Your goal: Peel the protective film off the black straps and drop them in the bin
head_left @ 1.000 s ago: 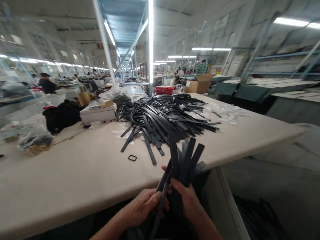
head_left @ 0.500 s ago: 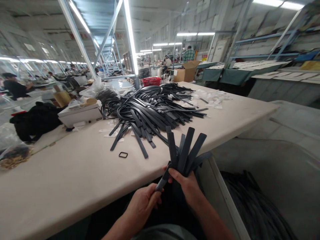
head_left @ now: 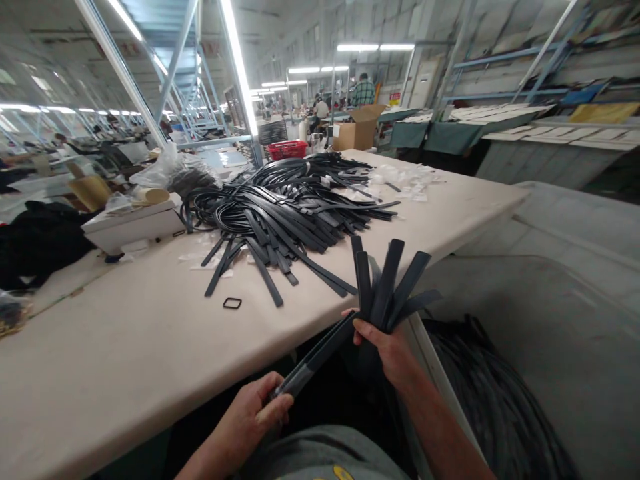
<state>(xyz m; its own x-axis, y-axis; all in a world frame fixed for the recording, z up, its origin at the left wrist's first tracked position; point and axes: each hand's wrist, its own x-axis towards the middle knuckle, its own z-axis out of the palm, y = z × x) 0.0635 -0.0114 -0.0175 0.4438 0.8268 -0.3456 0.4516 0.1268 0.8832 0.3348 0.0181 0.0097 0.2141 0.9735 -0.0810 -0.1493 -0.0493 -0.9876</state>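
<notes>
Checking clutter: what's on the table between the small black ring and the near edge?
Nothing: head view shows bare table from the ring to that edge.

A small black buckle ring (head_left: 232, 303) lies on your table (head_left: 125, 360). A white box (head_left: 131, 225) sits left, a red basket (head_left: 287, 149) beyond.

My left hand (head_left: 250, 417) has dropped nearer and left, drawing one flat black leather strap (head_left: 315, 357) out of the fanned black strap bundle (head_left: 387, 283); my right hand (head_left: 387, 350) shifted slightly right.
</notes>
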